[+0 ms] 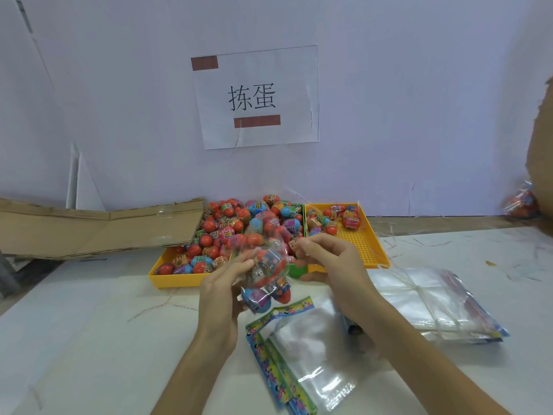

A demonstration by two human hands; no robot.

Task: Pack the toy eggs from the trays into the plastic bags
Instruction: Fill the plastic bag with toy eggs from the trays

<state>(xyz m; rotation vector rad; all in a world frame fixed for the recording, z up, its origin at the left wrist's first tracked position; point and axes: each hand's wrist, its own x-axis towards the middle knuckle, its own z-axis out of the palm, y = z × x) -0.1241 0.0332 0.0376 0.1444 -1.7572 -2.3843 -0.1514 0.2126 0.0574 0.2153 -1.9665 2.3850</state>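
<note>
There is just one camera, and it sits on the person's head. It looks forward and down from close by. Low in the picture is the white counter (89, 339), with both arms reaching out from the bottom edge. Higher up, it faces the wall (419, 100).

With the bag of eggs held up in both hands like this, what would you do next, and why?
Probably seal the bag's mouth: the filled bag already holds several eggs, the left hand supports it, and the right hand pinches its top edge.
</note>
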